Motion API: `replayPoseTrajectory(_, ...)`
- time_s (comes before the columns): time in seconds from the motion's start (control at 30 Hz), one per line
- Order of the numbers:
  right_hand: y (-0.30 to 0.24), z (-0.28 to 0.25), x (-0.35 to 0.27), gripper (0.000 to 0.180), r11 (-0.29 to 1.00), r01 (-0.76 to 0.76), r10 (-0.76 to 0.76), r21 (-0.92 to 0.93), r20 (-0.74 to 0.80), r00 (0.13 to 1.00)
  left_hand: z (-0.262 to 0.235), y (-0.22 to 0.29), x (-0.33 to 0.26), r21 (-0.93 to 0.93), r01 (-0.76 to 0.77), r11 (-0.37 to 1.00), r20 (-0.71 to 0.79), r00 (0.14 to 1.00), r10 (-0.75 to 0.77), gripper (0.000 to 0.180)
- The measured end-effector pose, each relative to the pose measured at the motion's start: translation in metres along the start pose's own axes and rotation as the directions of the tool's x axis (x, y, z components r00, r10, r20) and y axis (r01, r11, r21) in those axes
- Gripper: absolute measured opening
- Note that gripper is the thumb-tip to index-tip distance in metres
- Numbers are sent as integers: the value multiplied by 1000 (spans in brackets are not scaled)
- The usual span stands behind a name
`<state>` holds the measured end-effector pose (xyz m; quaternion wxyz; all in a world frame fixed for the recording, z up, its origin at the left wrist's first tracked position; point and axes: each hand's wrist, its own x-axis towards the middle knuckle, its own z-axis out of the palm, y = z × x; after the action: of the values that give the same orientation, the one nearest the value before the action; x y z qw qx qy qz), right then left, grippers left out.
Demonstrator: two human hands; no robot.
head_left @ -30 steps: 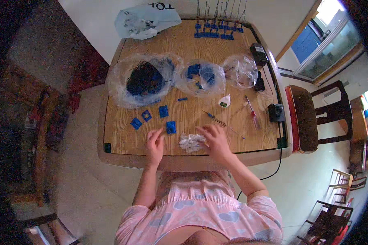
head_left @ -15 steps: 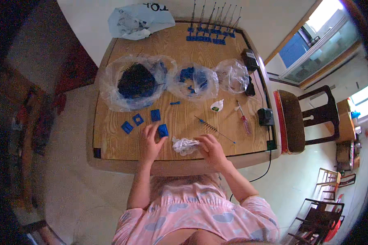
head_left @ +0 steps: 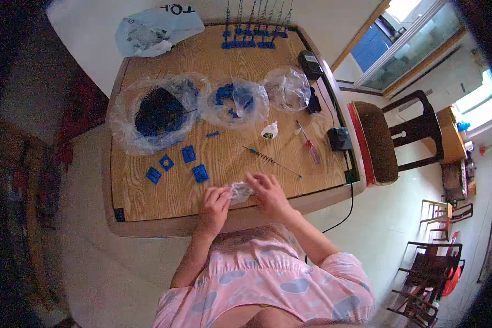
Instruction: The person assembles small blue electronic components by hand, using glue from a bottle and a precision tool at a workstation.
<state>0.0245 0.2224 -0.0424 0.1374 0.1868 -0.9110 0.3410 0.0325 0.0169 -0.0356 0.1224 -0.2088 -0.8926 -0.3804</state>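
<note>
Near the table's front edge, a crumpled white wad [head_left: 239, 192], thin plastic or tissue, lies between my two hands. My left hand [head_left: 216, 209] pinches its left side with curled fingers. On the other side my right hand [head_left: 269, 195] grips it, thumb and fingertips partly hidden. Just beyond my left hand sits a blue plastic block [head_left: 200, 173], with a flat blue piece [head_left: 188, 153] behind it. Two more blue pieces, one with a round hole [head_left: 166, 162] and one slotted [head_left: 153, 175], lie to the left. A thin rod with a dark coil spring [head_left: 268, 159] rests beyond my right hand.
Clear bags with dark parts [head_left: 158, 112] and blue parts [head_left: 228, 95], plus another clear bag [head_left: 290, 90], stand mid-table. A small white bottle [head_left: 269, 130], a screwdriver [head_left: 310, 147] and black adapters [head_left: 340, 139] lie to the right. Several spring assemblies [head_left: 251, 38] stand at the back.
My left hand has left the blue block and moved to the white wad, now gripping its left side. The block lies turned on the table. The whole view has shifted and tilted somewhat.
</note>
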Motion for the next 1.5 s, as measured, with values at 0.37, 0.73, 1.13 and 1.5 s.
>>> replayPoseTrajectory(0.37, 5, 10, 0, 18, 987, -105, 88, 117, 142, 986, 15, -15, 0, -99, 109, 989, -79, 990, -117, 22)
replayPoseTrajectory(0.73, 124, -90, 19, 23, 772, -404, 194, -491, -423, 885, -17, -51, -19, -268, 271, 925, -169, 932, -322, 39)
replayPoseTrajectory(1.13, 35, -72, -1, 16, 854, -333, 463, 400, -290, 838, -26, -90, 13, -22, 173, 985, -85, 981, -174, 45)
replayPoseTrajectory(1.5, -28, 10, -4, 24, 810, -297, 131, 505, 338, 932, -44, -78, 5, -305, 244, 921, -75, 957, -279, 39)
